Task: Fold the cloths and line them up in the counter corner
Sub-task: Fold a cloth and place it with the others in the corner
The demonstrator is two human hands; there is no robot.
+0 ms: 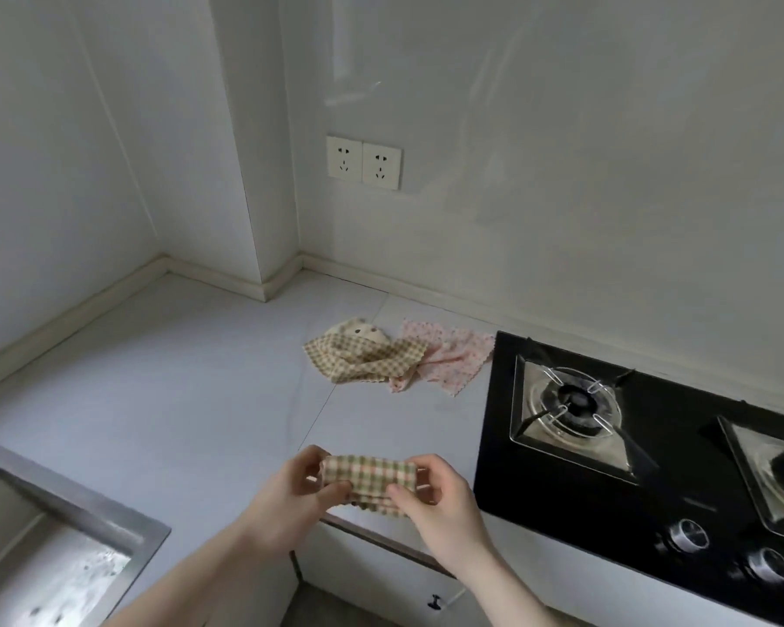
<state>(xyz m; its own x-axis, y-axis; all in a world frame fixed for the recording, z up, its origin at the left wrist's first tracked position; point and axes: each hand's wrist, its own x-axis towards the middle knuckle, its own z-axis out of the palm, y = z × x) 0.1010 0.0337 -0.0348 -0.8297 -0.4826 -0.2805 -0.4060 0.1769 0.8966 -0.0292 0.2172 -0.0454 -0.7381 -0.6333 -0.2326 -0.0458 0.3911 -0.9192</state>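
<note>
Head view: both hands' fingers (pixel 336 491) pinch a folded, zigzag-edged checked cloth (pixel 370 479).

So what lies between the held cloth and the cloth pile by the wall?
Nothing: in the head view, only bare counter with a thin seam line separates the folded checked cloth, held by both hands, from the pile.

Green-and-cream checked cloth (pixel 370 476), yellow gingham cloth (pixel 364 362), pink floral cloth (pixel 449 357), black hob (pixel 680 504).

Cloths (pixel 399 362) lie between corner and stove (pixel 643 463).
</note>
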